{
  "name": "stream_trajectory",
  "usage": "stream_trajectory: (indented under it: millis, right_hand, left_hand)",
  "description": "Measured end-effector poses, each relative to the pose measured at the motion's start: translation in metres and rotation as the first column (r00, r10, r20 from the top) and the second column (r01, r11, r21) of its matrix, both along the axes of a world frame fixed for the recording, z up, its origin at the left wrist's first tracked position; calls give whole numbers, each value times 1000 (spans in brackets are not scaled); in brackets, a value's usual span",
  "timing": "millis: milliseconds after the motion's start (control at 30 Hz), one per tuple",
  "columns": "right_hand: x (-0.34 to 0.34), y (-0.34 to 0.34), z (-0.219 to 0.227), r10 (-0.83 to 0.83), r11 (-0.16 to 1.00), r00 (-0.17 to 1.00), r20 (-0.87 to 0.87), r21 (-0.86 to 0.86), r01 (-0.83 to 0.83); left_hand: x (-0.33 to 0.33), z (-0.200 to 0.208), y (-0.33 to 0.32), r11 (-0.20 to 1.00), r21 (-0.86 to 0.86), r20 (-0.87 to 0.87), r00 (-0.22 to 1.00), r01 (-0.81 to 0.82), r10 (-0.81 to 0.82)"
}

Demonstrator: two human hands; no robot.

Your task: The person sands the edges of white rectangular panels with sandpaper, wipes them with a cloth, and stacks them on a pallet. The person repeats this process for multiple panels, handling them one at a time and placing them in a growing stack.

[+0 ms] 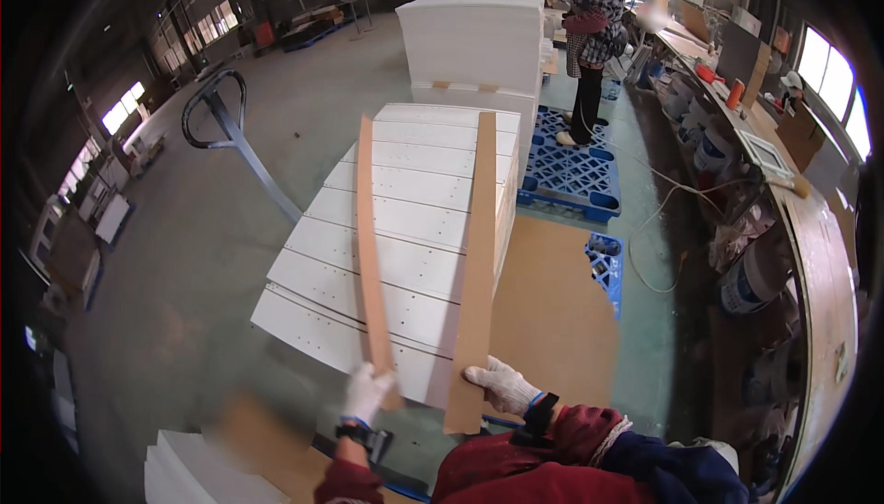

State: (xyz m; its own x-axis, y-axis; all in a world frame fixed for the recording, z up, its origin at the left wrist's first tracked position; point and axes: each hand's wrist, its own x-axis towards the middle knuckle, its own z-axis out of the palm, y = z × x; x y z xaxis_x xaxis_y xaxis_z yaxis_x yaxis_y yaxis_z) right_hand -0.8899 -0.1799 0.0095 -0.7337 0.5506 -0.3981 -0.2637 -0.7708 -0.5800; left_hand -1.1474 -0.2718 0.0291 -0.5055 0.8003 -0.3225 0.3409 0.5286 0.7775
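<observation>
A row of white boards (pixel 419 223) with small holes lies side by side as the top of a stack in front of me. Two long brown cardboard strips run lengthwise over them. My left hand (pixel 366 394), in a white glove, grips the near end of the left strip (pixel 370 265), which bows slightly. The right strip (pixel 477 255) is wider, and its near end sticks out past the boards. On that end is my gloved right hand (pixel 503 385), thumb on top and the other fingers partly hidden. Both wrists wear black straps.
Brown sheet (pixel 552 320) covers a blue pallet at the right. Beyond stand a tall white stack (pixel 471 44) and a person (pixel 594 34) on a blue pallet (pixel 571 168). A pallet jack handle (pixel 230 127) rises at left; a cluttered bench (pixel 829 255) and a hose lie right.
</observation>
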Motion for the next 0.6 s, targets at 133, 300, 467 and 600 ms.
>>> stream_trajectory:
  millis: [133, 300, 467, 600]
  right_hand:
    - [1, -11, -8, 145, 988, 989, -3, 49, -144]
    - [17, -47, -26, 294, 955, 955, -38, 35, -293]
    - [31, -59, -21, 452, 888, 891, -37, 115, -446]
    - [24, -96, 1, 443, 886, 895, -53, 179, -428]
  left_hand:
    - [96, 13, -52, 988, 136, 575, 818, -68, -23]
    - [143, 35, -110, 994, 33, 815, 579, -104, 33]
    - [162, 36, -138, 978, 66, 909, 416, -198, 23]
    - [180, 61, -168, 978, 49, 818, 570, -202, 77]
